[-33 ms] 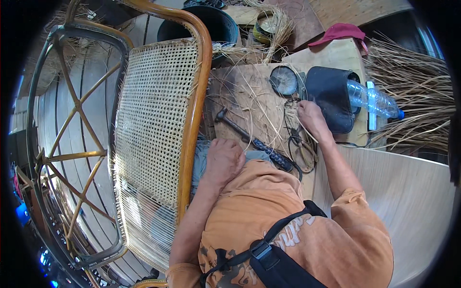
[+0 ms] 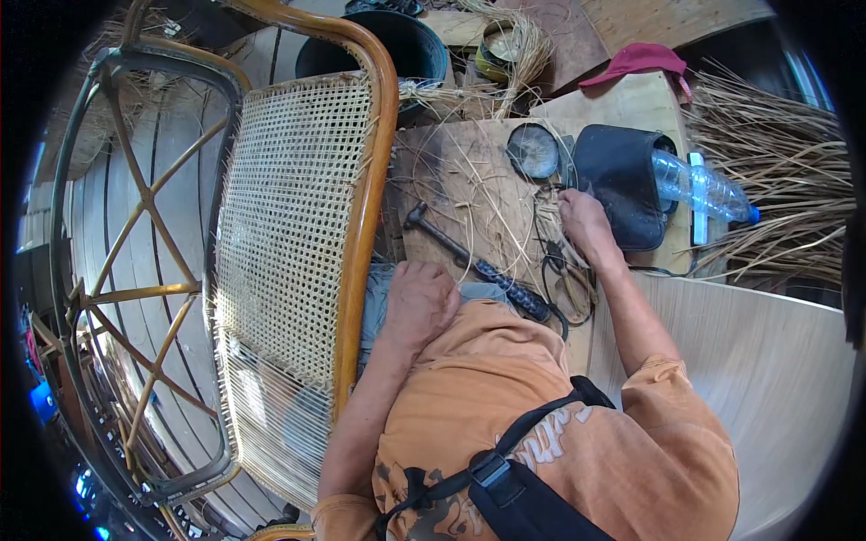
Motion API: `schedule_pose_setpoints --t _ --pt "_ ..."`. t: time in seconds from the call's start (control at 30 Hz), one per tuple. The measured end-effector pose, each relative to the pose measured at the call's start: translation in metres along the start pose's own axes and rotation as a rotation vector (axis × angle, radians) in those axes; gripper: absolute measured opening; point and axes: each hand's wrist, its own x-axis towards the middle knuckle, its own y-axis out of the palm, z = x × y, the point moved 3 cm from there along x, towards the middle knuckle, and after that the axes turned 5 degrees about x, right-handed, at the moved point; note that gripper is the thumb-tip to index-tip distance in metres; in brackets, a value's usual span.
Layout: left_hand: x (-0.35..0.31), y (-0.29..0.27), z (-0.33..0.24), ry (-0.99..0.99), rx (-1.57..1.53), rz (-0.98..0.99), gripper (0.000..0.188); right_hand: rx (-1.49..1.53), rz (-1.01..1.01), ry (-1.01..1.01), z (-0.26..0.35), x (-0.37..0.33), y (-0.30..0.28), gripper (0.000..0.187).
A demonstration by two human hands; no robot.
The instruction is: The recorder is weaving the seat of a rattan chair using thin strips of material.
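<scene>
My right hand [image 2: 588, 221] reaches across the wooden board and is closed at the fingertips, beside a black pouch [image 2: 618, 180]. Dark small items and pale strips lie at those fingertips; whether they hold one cannot be made out. Curled on my thigh, my left hand [image 2: 422, 302] shows no object in it. Left of it stands a chair frame with a woven cane panel [image 2: 293, 171], whose lower part has only parallel strands. A hammer [image 2: 442, 233], a dark-handled tool [image 2: 512, 290] and pliers [image 2: 570, 279] lie between my hands.
A round glass-like dish [image 2: 533, 151] sits beyond my right hand. A plastic bottle [image 2: 704, 187] pokes out of the pouch. Farther back are a dark bucket [image 2: 417, 45], a can [image 2: 494, 63] and a red cap [image 2: 636, 61]. Loose cane strips [image 2: 776, 171] are heaped at the right.
</scene>
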Motion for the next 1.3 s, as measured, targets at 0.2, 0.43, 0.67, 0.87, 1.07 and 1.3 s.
schedule_pose_setpoints --t 0.2,0.43,0.67,0.87,1.07,1.3 --pt "-0.007 -0.004 0.002 -0.074 0.052 -0.051 0.013 -0.001 -0.299 -0.179 0.020 -0.017 0.009 0.021" --pt "-0.016 -0.013 0.009 -0.150 0.153 -0.070 0.013 -0.246 0.287 0.029 0.032 -0.020 0.070 0.027" --pt "-0.015 -0.006 0.012 -0.169 0.140 -0.066 0.012 -0.235 0.173 0.041 -0.010 0.008 0.053 0.026" --pt "-0.017 -0.003 0.012 -0.157 0.122 -0.057 0.012 -0.044 0.192 0.132 -0.014 0.001 0.044 0.023" --pt "-0.015 -0.003 0.010 -0.154 0.097 -0.069 0.012 0.805 0.456 0.516 -0.015 -0.020 0.041 0.019" --pt "-0.012 -0.006 0.006 -0.143 0.108 -0.057 0.011 0.458 0.169 0.172 -0.028 -0.018 0.037 0.015"
